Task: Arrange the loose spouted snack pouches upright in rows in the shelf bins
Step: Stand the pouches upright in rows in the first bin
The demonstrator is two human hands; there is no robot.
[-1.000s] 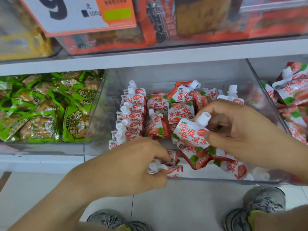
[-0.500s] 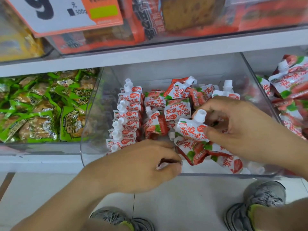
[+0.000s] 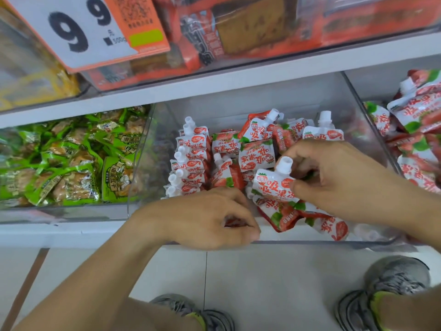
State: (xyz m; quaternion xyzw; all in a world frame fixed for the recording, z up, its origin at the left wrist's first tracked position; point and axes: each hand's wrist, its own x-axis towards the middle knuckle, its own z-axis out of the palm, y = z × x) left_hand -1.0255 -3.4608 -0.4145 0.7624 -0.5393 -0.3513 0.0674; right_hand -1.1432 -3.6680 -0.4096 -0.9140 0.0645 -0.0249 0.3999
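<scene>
A clear plastic shelf bin (image 3: pixel 238 108) holds red-and-white spouted strawberry pouches. Along its left side several pouches stand upright in a row (image 3: pixel 188 161), spouts up. The rest lie loose in a heap (image 3: pixel 257 149) in the middle and right. My right hand (image 3: pixel 346 177) pinches one pouch (image 3: pixel 272 185) upright, thumb on its front, spout to the top. My left hand (image 3: pixel 207 218) is closed at the bin's front edge around a pouch (image 3: pixel 232 222) that shows only as a red sliver between the fingers. More loose pouches (image 3: pixel 317 223) lie under my right hand.
A neighbouring bin on the right holds more strawberry pouches (image 3: pixel 420 130). On the left sit green snack packets (image 3: pixel 71 158). Above is a shelf with orange-red boxes (image 3: pixel 238 34) and a price sign (image 3: pixel 90 29). Below are the tiled floor and my shoes (image 3: pixel 396 280).
My left hand has curled tighter over its pouch, whose white spout no longer shows. My right hand still holds its pouch upright in about the same spot.
</scene>
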